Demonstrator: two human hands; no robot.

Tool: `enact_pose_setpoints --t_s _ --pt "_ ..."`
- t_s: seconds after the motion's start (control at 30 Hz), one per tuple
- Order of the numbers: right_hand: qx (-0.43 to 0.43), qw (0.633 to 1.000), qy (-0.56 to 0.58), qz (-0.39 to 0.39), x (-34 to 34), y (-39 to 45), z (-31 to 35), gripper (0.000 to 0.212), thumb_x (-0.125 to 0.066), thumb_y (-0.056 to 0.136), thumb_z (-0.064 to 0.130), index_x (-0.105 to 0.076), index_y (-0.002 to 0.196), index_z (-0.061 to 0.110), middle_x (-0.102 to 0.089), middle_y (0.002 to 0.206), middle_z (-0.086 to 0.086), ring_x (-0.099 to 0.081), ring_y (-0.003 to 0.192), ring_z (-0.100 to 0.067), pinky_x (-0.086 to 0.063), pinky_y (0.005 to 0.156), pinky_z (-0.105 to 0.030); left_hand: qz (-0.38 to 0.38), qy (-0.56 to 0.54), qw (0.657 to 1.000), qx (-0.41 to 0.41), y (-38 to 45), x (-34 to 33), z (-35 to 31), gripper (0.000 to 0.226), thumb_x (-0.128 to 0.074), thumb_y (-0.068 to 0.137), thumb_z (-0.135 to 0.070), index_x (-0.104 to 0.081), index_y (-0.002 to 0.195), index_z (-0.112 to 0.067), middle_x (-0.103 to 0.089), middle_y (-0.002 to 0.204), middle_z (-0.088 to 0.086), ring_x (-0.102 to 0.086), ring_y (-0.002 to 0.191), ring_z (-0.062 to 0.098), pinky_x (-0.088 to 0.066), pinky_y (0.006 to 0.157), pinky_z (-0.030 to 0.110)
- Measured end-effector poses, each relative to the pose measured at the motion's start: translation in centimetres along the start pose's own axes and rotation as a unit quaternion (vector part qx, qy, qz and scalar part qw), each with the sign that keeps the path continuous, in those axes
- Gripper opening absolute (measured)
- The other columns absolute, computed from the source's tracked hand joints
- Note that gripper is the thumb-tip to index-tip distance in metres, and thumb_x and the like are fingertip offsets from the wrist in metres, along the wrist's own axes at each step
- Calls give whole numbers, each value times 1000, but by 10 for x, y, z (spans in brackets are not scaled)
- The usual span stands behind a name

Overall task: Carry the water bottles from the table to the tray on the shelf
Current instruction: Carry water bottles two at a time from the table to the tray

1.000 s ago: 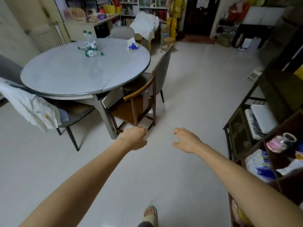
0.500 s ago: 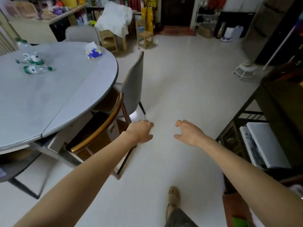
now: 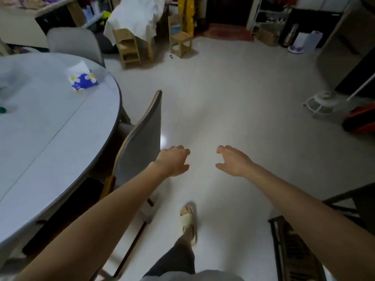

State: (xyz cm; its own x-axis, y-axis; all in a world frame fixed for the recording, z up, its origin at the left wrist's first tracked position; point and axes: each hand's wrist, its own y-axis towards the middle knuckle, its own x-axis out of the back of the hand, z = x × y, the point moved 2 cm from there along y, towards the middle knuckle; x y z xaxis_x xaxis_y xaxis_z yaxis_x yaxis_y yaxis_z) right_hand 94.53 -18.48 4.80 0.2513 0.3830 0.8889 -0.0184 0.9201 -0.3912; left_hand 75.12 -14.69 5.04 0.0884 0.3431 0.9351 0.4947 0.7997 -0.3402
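The round grey table (image 3: 60,138) fills the left side. Of the water bottles only a green cap (image 3: 2,110) shows at the far left edge; the rest is cut off. My left hand (image 3: 173,161) hovers over the floor beside a grey chair back, fingers curled and holding nothing. My right hand (image 3: 233,161) floats level with it a little to the right, fingers apart and bare. The tray is out of view; only a dark shelf frame (image 3: 292,248) shows at the lower right.
A blue-and-white tissue pack (image 3: 82,80) lies on the table. A grey chair (image 3: 142,138) is tucked against the table's right rim. Small wooden chairs (image 3: 180,40) stand at the back. A white fan (image 3: 322,103) sits on the floor at right. My sandalled foot (image 3: 188,222) steps forward.
I have walked forward alongside the table; the view swung right, so the bottles slid off the left edge and the shelf dropped to the lower right. Both hands stay empty ahead of me.
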Motion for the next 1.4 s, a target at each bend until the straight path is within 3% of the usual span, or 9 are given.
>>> enact_pose_setpoints --t_s 0.43,0.6,0.73,0.9,1.07,1.23,1.4 --pt "-19 997 -17 -67 156 293 -67 52 -55 95 31 -37 140 13 -45 137 -10 -49 121 -30 -42 96 -39 -51 -30 998 -10 334 127 72 52 -54 94 -35 -44 141 -16 -50 139 7 -50 125 27 -40 105 42" --pt "32 993 -67 -97 207 439 -83 52 -53 96 31 -36 141 14 -44 138 -10 -48 121 -29 -39 96 -40 -97 -45 992 64 456 159 123 46 -54 94 -34 -48 136 -16 -49 140 4 -47 128 26 -34 109 42" --pt "88 988 -93 -89 260 562 -74 47 -51 96 30 -39 138 13 -44 136 -10 -47 119 -30 -37 95 -39 -118 -85 977 158 534 195 181 50 -53 94 -33 -44 141 -18 -40 148 3 -33 139 24 -26 115 44" --pt "217 961 -147 -93 317 703 -10 45 -52 96 31 -42 136 14 -48 133 -9 -47 120 -28 -31 102 -39 -181 -128 934 280 580 238 272 49 -52 95 -32 -44 141 -19 -43 147 2 -33 139 23 -21 117 44" --pt "362 910 -174 -108 342 810 96 46 -52 95 31 -42 137 15 -48 134 -8 -46 121 -28 -30 104 -39 -238 -146 869 408 591 246 377 44 -55 92 -30 -52 134 -18 -52 138 3 -44 130 25 -26 115 46" --pt "452 863 -188 -124 354 887 200 46 -53 95 32 -42 136 17 -47 135 -6 -46 122 -26 -24 109 -42 -247 -157 817 497 602 262 474 41 -55 90 -28 -55 130 -15 -54 133 5 -47 125 28 -33 110 46" --pt "538 813 -189 -119 366 940 298 45 -53 95 30 -43 136 17 -47 137 -7 -44 124 -26 -22 110 -42 -268 -161 753 580 589 292 544 44 -53 93 -25 -51 136 -13 -49 140 7 -43 130 28 -31 112 42"
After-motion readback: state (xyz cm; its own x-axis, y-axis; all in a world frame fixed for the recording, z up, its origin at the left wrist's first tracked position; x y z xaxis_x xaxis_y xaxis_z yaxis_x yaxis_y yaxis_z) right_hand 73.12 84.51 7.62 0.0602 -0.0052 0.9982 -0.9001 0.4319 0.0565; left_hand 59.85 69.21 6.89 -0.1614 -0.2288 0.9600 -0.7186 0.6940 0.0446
